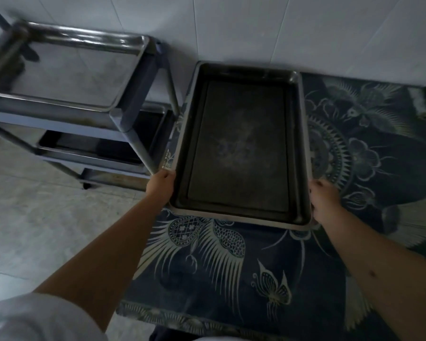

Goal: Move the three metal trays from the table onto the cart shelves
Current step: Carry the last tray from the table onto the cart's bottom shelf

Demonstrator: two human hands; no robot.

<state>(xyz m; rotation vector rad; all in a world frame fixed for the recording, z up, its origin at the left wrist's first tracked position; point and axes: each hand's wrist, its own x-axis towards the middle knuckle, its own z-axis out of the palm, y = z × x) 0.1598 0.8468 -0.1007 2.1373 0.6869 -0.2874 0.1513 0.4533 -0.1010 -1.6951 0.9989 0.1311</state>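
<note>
Your single head view looks steeply down and forward from close above the table (305, 279), with the cart (118, 119) far left.

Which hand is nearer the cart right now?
Left. The left hand grips the dark tray's edge beside the cart; the right hand holds the opposite edge, farther away.

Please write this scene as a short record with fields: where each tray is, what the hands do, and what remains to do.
held tray: dark tray over the table
left hand: grips its left rim
right hand: grips its right rim
top shelf: shiny tray
middle shelf: dark tray
bottom shelf: no tray seen
cart: left of the table
remaining: place the held tray on the cart
</note>
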